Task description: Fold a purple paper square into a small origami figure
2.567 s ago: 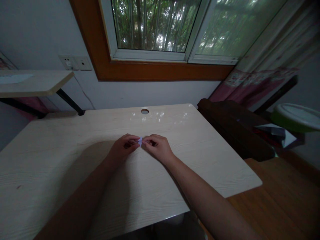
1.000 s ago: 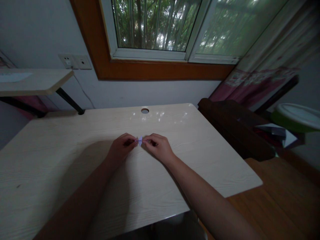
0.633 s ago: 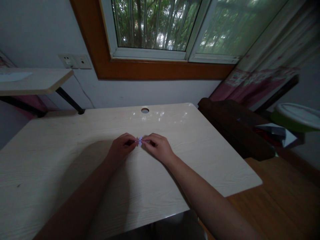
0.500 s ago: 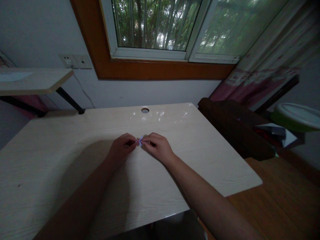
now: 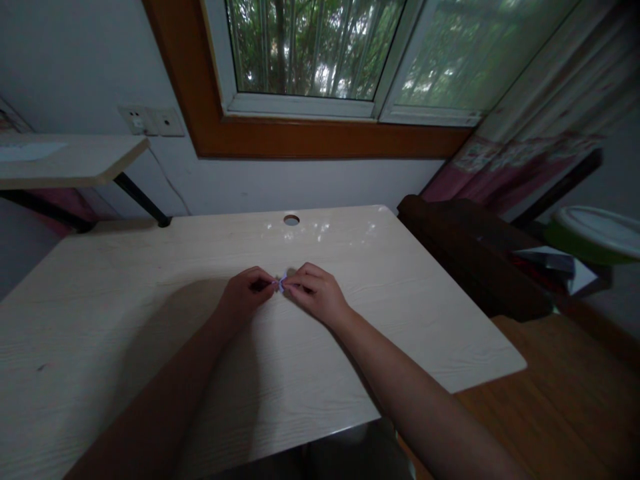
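- Two hands met over the middle of the pale wooden counter (image 5: 125, 307); the left hand (image 5: 245, 297) and the right hand (image 5: 315, 293) each pinched one end of a tiny pale purple piece (image 5: 281, 283), fingers curled tight on it; what the piece was could not be told
- The piece sat between the fingertips, just above the counter top, well short of the round hole (image 5: 291, 219) near the far edge
- A dark chair (image 5: 475, 260) stood beside the right edge
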Motion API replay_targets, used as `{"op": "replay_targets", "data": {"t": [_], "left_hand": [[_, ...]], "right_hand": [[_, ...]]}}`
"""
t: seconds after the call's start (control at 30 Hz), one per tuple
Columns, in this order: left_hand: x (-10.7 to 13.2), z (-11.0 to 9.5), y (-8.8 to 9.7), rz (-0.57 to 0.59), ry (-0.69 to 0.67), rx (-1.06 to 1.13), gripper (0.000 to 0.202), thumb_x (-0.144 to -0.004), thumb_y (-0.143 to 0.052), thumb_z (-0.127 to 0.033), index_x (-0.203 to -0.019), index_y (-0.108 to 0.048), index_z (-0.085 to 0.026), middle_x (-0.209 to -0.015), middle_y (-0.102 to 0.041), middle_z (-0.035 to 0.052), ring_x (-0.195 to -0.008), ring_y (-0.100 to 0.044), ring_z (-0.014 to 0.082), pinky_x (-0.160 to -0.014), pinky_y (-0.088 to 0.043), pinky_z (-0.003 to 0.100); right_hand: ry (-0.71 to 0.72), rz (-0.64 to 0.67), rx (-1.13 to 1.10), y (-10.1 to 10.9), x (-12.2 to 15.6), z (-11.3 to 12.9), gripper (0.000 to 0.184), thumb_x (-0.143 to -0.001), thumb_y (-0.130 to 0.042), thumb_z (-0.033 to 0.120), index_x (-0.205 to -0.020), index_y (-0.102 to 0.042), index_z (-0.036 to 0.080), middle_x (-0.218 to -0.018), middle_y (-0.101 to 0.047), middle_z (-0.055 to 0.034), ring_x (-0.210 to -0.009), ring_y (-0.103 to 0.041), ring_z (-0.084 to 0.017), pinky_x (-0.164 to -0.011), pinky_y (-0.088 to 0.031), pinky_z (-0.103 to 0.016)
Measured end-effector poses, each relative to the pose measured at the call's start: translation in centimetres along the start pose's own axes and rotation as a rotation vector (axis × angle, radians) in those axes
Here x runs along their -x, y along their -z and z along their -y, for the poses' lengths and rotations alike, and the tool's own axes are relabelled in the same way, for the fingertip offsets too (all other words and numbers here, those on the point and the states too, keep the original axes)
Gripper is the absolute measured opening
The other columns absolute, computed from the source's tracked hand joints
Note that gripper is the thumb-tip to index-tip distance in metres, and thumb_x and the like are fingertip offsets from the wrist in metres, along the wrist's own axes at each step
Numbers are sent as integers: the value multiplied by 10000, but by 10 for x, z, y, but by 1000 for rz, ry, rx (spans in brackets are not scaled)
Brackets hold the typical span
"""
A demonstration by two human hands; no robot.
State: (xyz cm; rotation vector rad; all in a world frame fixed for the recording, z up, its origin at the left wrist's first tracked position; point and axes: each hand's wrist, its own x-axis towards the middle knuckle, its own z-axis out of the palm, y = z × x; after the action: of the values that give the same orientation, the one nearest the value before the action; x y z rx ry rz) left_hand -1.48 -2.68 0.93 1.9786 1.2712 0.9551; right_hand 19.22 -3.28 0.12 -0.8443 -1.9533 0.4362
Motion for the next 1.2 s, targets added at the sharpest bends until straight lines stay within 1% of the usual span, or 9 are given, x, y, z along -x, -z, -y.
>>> {"op": "replay_targets", "data": {"t": [0.13, 0.23, 0.3, 0.53, 0.67, 0.8, 1.03, 1.2], "left_hand": [[1, 0, -1, -1, -43, 34, 95, -834, -649, -287, -858, -691, -205, -818, -671, 12, -730, -608, 138, -683, -471, 249], [3, 1, -3, 2, -46, 105, 141, -851, -643, -324, -925, -686, -212, -863, -681, 23, -759, -632, 143, -702, -496, 252], [3, 2, -4, -5, -53, 126, 155, -852, -647, -336, -938, -683, -212, -877, -682, 28, -766, -639, 143, -708, -503, 253], [3, -1, -2, -14, -113, 46, 122, -857, -640, -304, -912, -698, -212, -824, -655, 21, -724, -604, 133, -654, -474, 235], [2, 1, -2, -11, -138, 16, 103, -864, -631, -283, -892, -694, -206, -801, -643, 16, -714, -582, 129, -643, -448, 231], [2, 3, -2, -35, -123, 21, 93, -857, -643, -286, -847, -682, -202, -784, -636, 8, -691, -566, 124, -636, -435, 233], [2, 6, -2, -71, -88, 61, 125, -859, -643, -327, -872, -692, -214, -829, -654, 18, -728, -586, 137, -652, -452, 242], [2, 5, -2, -76, -92, 46, 136, -861, -642, -344, -868, -699, -220, -815, -659, 14, -716, -589, 135, -643, -449, 241]], "right_hand": [[-31, -21, -8, 0, -1, -1, 113, -883, -659, 245, -943, -752, 223, -805, -638, -35, -690, -577, -122, -628, -462, -240], [-61, -38, -17, 2, -1, 0, 111, -876, -671, 251, -940, -758, 226, -781, -634, -30, -671, -564, -119, -612, -452, -241], [-75, -38, -34, 2, -2, 0, 114, -874, -674, 255, -944, -760, 229, -786, -638, -31, -678, -568, -121, -611, -452, -242], [-88, -5, -70, 0, -1, -1, 121, -877, -668, 280, -938, -762, 235, -808, -652, -35, -707, -584, -129, -624, -470, -245], [-84, 14, -92, 1, -2, 0, 124, -885, -661, 274, -949, -759, 231, -832, -662, -40, -722, -592, -129, -636, -473, -245], [-90, 13, -111, 3, -3, 1, 131, -887, -661, 274, -970, -751, 227, -864, -683, -41, -727, -593, -126, -645, -467, -245], [-195, -9, -106, 4, -5, 2, 170, -879, -672, 318, -996, -748, 222, -851, -690, -44, -642, -551, -113, -603, -436, -244], [-187, 6, -104, 4, -4, 1, 145, -881, -669, 306, -969, -753, 227, -838, -694, -37, -666, -573, -119, -620, -439, -244]]}}
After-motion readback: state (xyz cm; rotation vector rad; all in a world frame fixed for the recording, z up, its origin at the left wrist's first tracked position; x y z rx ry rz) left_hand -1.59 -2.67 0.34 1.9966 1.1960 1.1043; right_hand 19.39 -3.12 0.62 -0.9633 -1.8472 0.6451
